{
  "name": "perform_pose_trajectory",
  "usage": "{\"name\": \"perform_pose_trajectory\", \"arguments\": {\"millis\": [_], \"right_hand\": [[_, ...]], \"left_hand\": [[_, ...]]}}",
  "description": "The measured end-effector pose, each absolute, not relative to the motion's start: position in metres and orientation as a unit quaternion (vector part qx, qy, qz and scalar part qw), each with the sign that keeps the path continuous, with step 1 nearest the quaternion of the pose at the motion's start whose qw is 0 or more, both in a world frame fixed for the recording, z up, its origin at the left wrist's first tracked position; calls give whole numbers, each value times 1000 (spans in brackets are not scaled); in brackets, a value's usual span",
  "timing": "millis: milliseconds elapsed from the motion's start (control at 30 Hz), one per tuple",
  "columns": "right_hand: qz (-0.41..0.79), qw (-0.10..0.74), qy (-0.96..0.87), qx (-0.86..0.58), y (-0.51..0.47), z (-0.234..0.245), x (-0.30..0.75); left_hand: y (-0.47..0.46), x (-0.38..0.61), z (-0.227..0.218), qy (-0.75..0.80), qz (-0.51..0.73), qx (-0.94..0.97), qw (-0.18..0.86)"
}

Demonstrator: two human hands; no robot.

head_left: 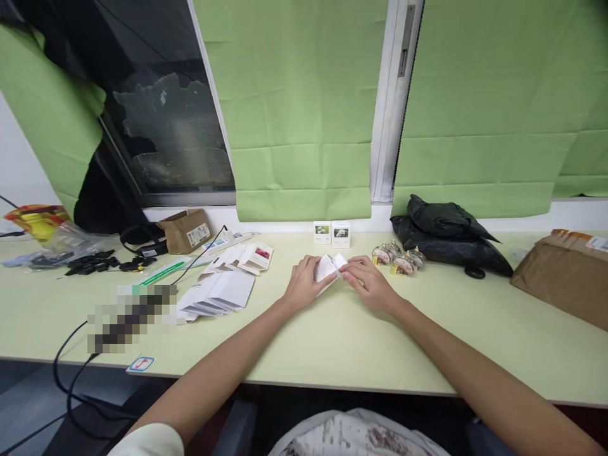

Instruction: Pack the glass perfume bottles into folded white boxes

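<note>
A small white carton (325,268) with fine print is held over the middle of the table. My left hand (303,282) is wrapped round its left side. On the other side, the fingers of my right hand (369,282) pinch a white flap at the carton's end. Behind my hands two white boxes with flower pictures, a left box (322,232) and a right box (341,234), stand upright side by side. To the right of my right hand lies a group of small clear ornaments (399,258) with gold tops. Flattened white cartons (221,290) lie stacked left of my left hand.
Black plastic bags (446,237) and a brown package (565,275) lie on the right. On the left are an opened cardboard box (185,232), a power strip (232,239), black cables and straps (95,261). The table's front edge (342,385) runs close to my body.
</note>
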State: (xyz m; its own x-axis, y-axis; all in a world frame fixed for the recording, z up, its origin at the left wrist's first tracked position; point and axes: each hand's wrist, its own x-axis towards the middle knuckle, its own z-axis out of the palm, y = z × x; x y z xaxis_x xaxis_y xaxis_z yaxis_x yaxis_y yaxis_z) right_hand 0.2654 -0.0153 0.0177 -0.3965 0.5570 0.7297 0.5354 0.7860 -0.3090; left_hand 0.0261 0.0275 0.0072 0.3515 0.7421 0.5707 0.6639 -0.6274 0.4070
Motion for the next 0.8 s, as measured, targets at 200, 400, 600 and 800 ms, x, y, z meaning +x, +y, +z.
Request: {"name": "perform_pose_trajectory", "arguments": {"millis": [200,400,600,800], "right_hand": [[33,454,-811,-368,-10,13,265],[64,448,-799,-395,-10,11,268],[108,414,-811,-400,-11,10,271],[163,387,-811,-408,-10,10,274]], "left_hand": [[23,25,12,376,356,855,35],[21,22,17,332,355,872,63],[22,21,17,311,347,882,69],[19,21,16,279,330,898,79]]}}
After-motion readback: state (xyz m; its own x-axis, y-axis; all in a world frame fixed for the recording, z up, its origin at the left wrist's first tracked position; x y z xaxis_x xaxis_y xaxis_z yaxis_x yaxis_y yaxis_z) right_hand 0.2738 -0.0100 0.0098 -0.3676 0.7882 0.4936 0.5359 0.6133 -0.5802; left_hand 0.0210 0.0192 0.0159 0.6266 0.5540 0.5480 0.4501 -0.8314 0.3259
